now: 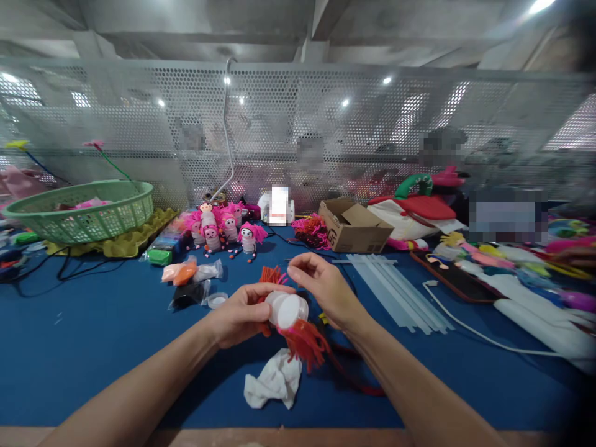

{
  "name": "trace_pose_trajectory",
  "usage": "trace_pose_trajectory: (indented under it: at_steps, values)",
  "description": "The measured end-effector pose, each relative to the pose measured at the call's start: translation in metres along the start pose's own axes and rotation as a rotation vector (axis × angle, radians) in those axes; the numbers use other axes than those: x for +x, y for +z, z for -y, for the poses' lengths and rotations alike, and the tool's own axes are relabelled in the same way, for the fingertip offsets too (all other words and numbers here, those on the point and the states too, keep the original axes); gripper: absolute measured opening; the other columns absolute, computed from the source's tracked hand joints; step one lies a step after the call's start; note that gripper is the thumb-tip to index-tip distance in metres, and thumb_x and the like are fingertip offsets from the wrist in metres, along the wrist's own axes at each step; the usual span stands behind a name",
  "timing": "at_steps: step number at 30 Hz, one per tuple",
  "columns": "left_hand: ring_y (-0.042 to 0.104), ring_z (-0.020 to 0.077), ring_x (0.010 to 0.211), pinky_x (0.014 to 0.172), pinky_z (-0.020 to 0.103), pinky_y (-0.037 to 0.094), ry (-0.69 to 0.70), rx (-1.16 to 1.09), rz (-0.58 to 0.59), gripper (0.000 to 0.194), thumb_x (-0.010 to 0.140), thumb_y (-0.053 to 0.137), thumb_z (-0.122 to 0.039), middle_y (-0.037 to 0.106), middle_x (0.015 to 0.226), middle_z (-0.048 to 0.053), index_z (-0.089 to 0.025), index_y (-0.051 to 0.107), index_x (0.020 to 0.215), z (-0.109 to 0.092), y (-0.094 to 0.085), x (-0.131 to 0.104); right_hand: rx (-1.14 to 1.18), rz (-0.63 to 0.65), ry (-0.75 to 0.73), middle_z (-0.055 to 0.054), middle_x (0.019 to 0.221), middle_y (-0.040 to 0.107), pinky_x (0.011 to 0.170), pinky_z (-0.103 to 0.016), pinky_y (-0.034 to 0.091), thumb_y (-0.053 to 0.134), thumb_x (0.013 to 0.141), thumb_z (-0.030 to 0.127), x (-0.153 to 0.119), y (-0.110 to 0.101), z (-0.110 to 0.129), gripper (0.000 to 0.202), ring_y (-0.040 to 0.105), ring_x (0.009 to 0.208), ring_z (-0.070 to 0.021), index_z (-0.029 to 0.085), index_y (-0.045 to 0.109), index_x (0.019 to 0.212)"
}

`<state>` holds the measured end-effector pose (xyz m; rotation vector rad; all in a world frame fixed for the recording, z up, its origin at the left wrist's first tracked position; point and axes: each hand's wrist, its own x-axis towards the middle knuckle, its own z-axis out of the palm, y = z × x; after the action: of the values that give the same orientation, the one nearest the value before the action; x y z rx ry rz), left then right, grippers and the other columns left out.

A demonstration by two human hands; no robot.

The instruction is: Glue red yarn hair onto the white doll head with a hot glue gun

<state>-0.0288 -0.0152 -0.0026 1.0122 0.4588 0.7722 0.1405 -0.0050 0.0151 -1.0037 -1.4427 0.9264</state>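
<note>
My left hand (242,313) is closed around a small white round container (288,310), its pale end tilted up toward me. Tufts of orange-red yarn (305,344) stick out below it, with more of the same yarn above. Just over the container, my right hand (328,288) has thumb and forefinger pinched together. A thin, faint line shows by those fingertips, too fine to name. Crumpled white tissue (274,380) lies on the blue table below the container. To the left is a small clear lid (217,300).
Several pink-haired dolls (213,236) stand behind bagged clay (186,273). A green basket (84,211) is at left. Further right are a cardboard box (356,226), translucent glue sticks (395,292) and a white cable (488,340). Perforated metal (279,112) closes off the back.
</note>
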Motion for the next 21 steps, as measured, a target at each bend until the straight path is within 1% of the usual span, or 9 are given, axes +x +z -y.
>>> trace_pose_trajectory:
  at_steps: [3, 5, 9, 14, 15, 16, 19, 21]
  values:
    - [0.055, 0.0108, 0.058, 0.055, 0.022, 0.041, -0.013, -0.002, 0.027, 0.05, 0.051, 0.076, -0.033, 0.063, 0.074, 0.005, -0.015, 0.066, 0.096, 0.001, -0.001, 0.0, 0.005, 0.083, 0.034, -0.004, 0.088, 0.062, 0.071, -0.027, 0.044, 0.061, 0.069, 0.037, -0.002, 0.006, 0.003, 0.027, 0.057, 0.079, -0.0136, 0.017, 0.062, 0.087]
    - [0.055, 0.0105, 0.057, 0.055, 0.022, 0.041, -0.025, 0.003, 0.036, 0.048, 0.051, 0.076, -0.033, 0.063, 0.073, 0.005, -0.016, 0.066, 0.095, 0.002, -0.001, 0.0, 0.002, 0.092, 0.031, -0.005, 0.091, 0.061, 0.072, -0.028, 0.044, 0.062, 0.068, 0.035, -0.003, 0.01, 0.004, 0.023, 0.057, 0.082, -0.0148, 0.017, 0.064, 0.083]
    - [0.055, 0.0103, 0.057, 0.056, 0.022, 0.041, -0.043, 0.015, 0.047, 0.05, 0.05, 0.077, -0.033, 0.063, 0.073, 0.004, -0.015, 0.066, 0.095, 0.002, 0.0, 0.0, 0.065, 0.01, 0.014, -0.005, 0.09, 0.061, 0.07, -0.027, 0.044, 0.065, 0.064, 0.032, -0.002, 0.014, 0.002, 0.017, 0.057, 0.081, -0.015, 0.016, 0.063, 0.07]
    - [0.056, 0.0118, 0.062, 0.058, 0.023, 0.042, -0.022, 0.008, 0.041, 0.05, 0.051, 0.077, -0.033, 0.064, 0.08, 0.007, -0.014, 0.066, 0.096, 0.001, 0.001, 0.0, 0.125, -0.189, -0.059, -0.004, 0.087, 0.064, 0.068, -0.027, 0.043, 0.064, 0.067, 0.035, 0.003, 0.007, 0.0, 0.02, 0.056, 0.079, -0.0141, 0.017, 0.063, 0.074]
    - [0.057, 0.0122, 0.063, 0.059, 0.023, 0.042, -0.022, 0.01, 0.041, 0.05, 0.051, 0.076, -0.033, 0.064, 0.081, 0.007, -0.014, 0.066, 0.096, 0.001, 0.001, 0.0, 0.13, -0.21, -0.062, -0.004, 0.085, 0.065, 0.067, -0.027, 0.043, 0.064, 0.067, 0.036, 0.004, 0.005, 0.0, 0.021, 0.056, 0.077, -0.014, 0.017, 0.063, 0.074]
    - [0.057, 0.0125, 0.064, 0.06, 0.023, 0.042, -0.027, 0.012, 0.043, 0.05, 0.051, 0.076, -0.033, 0.064, 0.081, 0.007, -0.013, 0.066, 0.096, 0.001, 0.0, 0.0, 0.129, -0.212, -0.052, -0.004, 0.083, 0.065, 0.066, -0.027, 0.043, 0.065, 0.066, 0.036, 0.005, 0.004, 0.0, 0.022, 0.056, 0.075, -0.0139, 0.016, 0.064, 0.075]
    - [0.057, 0.0132, 0.065, 0.061, 0.024, 0.042, -0.037, 0.014, 0.047, 0.05, 0.051, 0.076, -0.033, 0.064, 0.082, 0.008, -0.013, 0.066, 0.096, 0.002, -0.001, 0.0, 0.127, -0.16, 0.008, -0.004, 0.076, 0.066, 0.061, -0.025, 0.042, 0.066, 0.065, 0.036, 0.006, 0.0, 0.0, 0.023, 0.055, 0.068, -0.0127, 0.016, 0.066, 0.075]
    - [0.057, 0.0134, 0.065, 0.06, 0.024, 0.042, -0.034, 0.017, 0.046, 0.049, 0.052, 0.076, -0.032, 0.065, 0.083, 0.008, -0.013, 0.066, 0.096, 0.002, -0.002, 0.0, 0.186, -0.172, 0.028, -0.003, 0.075, 0.065, 0.058, -0.024, 0.042, 0.065, 0.065, 0.036, 0.008, -0.004, 0.001, 0.022, 0.055, 0.066, -0.0119, 0.016, 0.065, 0.074]
